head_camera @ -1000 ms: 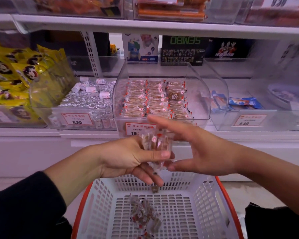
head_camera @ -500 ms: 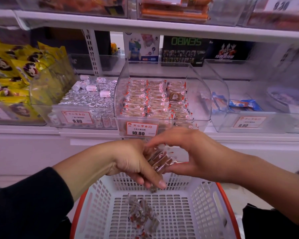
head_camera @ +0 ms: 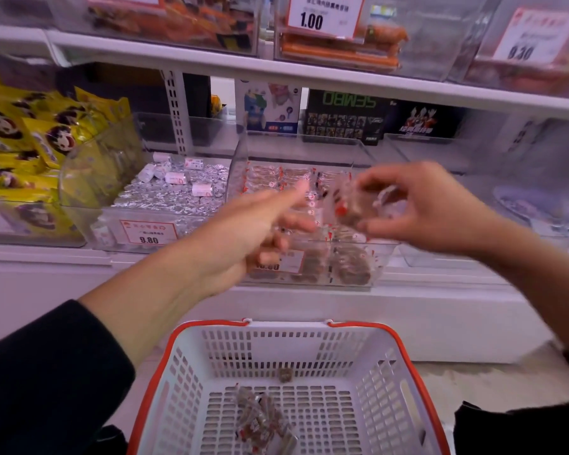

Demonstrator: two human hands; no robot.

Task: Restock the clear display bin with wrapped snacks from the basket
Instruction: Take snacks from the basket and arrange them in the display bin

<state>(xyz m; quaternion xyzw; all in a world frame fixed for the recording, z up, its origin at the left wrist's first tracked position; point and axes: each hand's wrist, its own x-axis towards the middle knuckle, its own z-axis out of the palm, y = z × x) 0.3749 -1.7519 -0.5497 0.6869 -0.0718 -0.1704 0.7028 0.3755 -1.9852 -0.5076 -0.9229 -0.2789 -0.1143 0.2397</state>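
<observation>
2 hands are up in front of me, and nearest of all, below them, sits my white basket [head_camera: 404, 382] with its red rim, holding 1 small heap of wrapped snacks [head_camera: 260, 418] on its floor, too tangled to count, plus 1 loose brown piece [head_camera: 285, 375] by the far wall. My left hand [head_camera: 243, 238] holds nothing: the forefinger and thumb reach out straight toward the shelf while the other fingers curl loosely under the palm. My right hand [head_camera: 427, 208] is raised just beside it, fingers [head_camera: 372, 183] and thumb pinching a small bunch of clear-wrapped snacks [head_camera: 349, 205], blurred, so I cannot say how many. That bunch hangs over the front part of the clear display bin [head_camera: 380, 257], which stands on the shelf between the bin of silver-foil sweets [head_camera: 178, 198] and a nearly bare clear bin to the right. Inside my bin I make out about 3 rows of the same snacks [head_camera: 276, 178] laid flat, with more stacked behind the front wall by its price tag [head_camera: 288, 261]. I judge this to be the placing step: the bunch is carried up and not yet set down. Next I should lower it onto a row, flat, and let go without knocking the neat rows askew, then return to the basket for the heap.
</observation>
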